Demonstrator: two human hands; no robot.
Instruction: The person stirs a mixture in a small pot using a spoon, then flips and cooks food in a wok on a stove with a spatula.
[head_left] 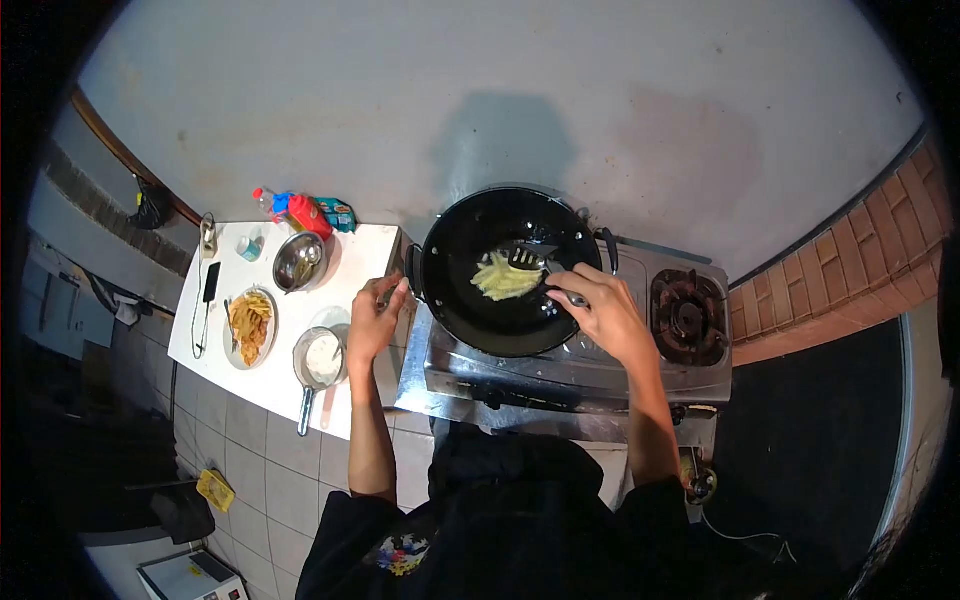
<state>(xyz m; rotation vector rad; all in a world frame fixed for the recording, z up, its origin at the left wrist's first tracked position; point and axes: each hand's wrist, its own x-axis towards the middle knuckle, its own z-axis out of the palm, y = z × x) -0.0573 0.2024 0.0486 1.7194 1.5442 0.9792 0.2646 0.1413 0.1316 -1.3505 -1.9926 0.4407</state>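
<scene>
A large black wok (500,330) stands on the left part of the metal stove. Pale yellow food strips (504,277) lie in a heap near its middle. My right hand (597,305) is closed around the handle of a slotted spatula (526,259), whose head touches the right side of the heap. My left hand (379,313) is beside the wok's left handle (413,271), its fingers bent; whether they grip the handle cannot be made out.
The white table (212,376) at the left bears a plate of fried food (250,325), a metal bowl (300,262), a pan with white batter (323,357), a phone and packets. Right of the wok is a bare burner (689,317). A brick ledge (830,296) lies beyond.
</scene>
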